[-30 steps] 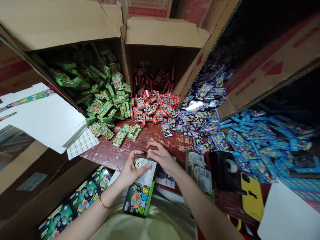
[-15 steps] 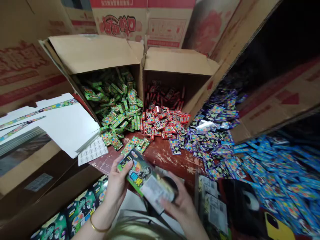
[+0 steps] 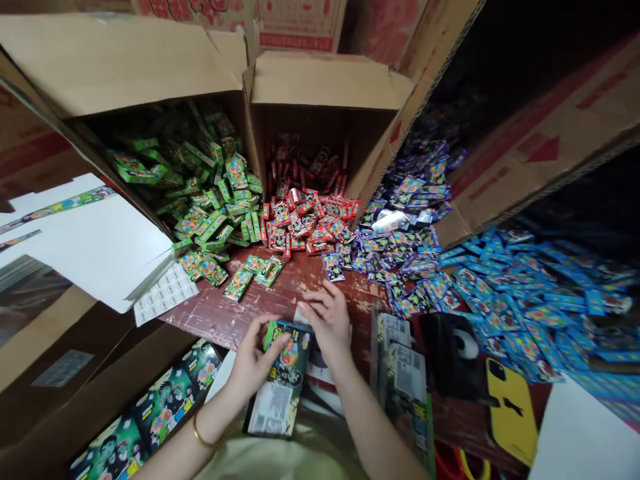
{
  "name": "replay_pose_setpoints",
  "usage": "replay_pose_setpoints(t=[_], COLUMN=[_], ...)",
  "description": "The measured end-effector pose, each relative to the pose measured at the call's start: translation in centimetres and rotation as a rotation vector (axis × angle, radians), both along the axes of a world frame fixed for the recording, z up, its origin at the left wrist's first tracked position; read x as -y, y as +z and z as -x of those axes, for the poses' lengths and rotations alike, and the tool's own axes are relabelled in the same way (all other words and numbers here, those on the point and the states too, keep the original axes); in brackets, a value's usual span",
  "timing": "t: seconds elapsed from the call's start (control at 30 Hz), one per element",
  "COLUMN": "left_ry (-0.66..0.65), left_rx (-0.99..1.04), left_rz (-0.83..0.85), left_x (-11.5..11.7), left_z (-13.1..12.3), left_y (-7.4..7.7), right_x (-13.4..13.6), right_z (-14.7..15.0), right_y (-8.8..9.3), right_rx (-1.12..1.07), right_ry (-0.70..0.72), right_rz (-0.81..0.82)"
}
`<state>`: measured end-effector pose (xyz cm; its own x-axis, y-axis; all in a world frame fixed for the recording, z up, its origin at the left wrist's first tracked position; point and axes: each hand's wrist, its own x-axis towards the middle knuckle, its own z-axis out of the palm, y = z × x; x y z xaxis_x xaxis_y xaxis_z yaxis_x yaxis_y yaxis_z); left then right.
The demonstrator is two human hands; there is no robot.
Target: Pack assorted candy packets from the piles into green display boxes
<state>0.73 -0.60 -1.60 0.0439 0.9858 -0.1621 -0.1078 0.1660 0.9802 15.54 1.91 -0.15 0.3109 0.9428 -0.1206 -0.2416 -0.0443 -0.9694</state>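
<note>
My left hand grips a dark green printed candy box by its upper left side, thumb on the front. A pale printed label covers the box's lower part. My right hand hovers just beyond the box's upper right corner, fingers apart and bent. A small white patch shows by its thumb tip; I cannot tell whether it is touched. Beneath that wrist lies a partly hidden paper with a dark round mark. A few green candy packets lie on the red-brown table ahead.
Open cartons spill green packets, red packets and purple packets. Blue packets spread at right. White card sheets and a label sheet lie left. More boxes, a yellow phone case and a black object sit right.
The box has turned more upright and come closer to my body. My right hand has let go of its labelled end and moved up beyond its top. The view has shifted.
</note>
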Motion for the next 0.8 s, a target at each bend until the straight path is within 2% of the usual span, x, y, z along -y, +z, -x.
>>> replay_pose_setpoints(t=[0.07, 0.1, 0.2, 0.33, 0.47, 0.53, 0.67, 0.8], left_ry=[0.001, 0.008, 0.012, 0.022, -0.034, -0.075, -0.084, -0.040], left_rx=[-0.010, -0.003, 0.034, 0.089, 0.092, 0.084, 0.077, 0.061], left_rz=[0.004, 0.005, -0.004, -0.002, 0.029, 0.047, 0.109, 0.165], left_x=[-0.9, -1.2, -1.9, -2.0, -2.0, -2.0, -1.9, -2.2], left_z=[0.5, 0.7, 0.9, 1.0, 1.5, 1.7, 1.7, 1.4], left_y=[-0.7, -0.9, -1.5, -1.6, -0.4, 0.2, 0.6, 0.4], right_x=[1.5, 2.2, 3.7, 3.8, 3.7, 3.5, 2.6, 1.5], right_z=[0.4, 0.6, 1.2, 1.6, 1.7, 1.8, 1.5, 0.8], right_y=[-0.9, -1.2, -2.3, -3.2, -2.7, -2.2, -1.4, -0.9], right_rx=[0.140, 0.185, 0.159, 0.083, 0.127, 0.134, 0.038, -0.170], right_ry=[-0.115, -0.123, -0.025, 0.103, 0.023, 0.030, 0.153, 0.188], right_rz=[-0.088, -0.105, -0.091, -0.071, -0.130, -0.142, -0.016, 0.148])
